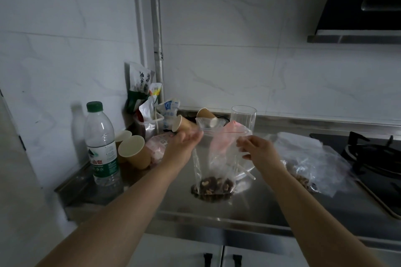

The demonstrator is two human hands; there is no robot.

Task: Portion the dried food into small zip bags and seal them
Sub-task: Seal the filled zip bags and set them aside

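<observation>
A clear zip bag stands upright on the steel counter, with brown dried food at its bottom. My left hand pinches the left end of the bag's red zip strip. At the right end of the strip my right hand grips the bag's top. A larger clear bag holding more dried food lies on the counter to the right.
A water bottle and paper cups stand at the left. Snack packets lean in the corner, with a clear glass behind the bag. A gas hob lies at the right under a range hood.
</observation>
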